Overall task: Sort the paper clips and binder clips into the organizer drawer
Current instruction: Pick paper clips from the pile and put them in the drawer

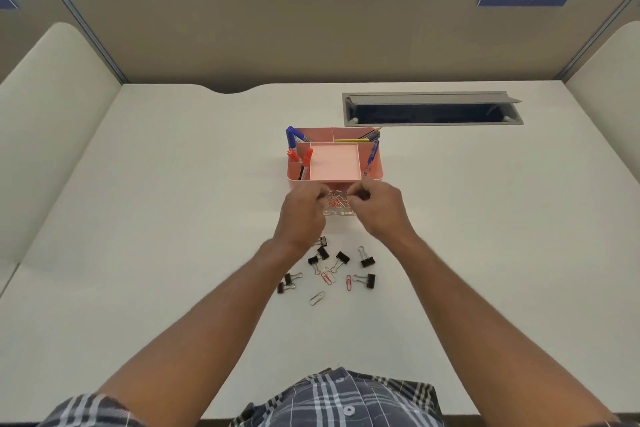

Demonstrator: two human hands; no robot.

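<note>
Hands (pixel 300 215) (pixel 379 210) reach forward side by side, curled fingers (pixel 356 191) pinching at the clear drawer (pixel 341 206) of paper clips.

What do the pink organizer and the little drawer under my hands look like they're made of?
The pink organizer looks like matte moulded plastic: even colour, rounded corners. The drawer seems to be clear glossy plastic, since the paper clips show through it.

Head-worn camera looks steeply down, forward over the desk (pixel 138 218).
</note>
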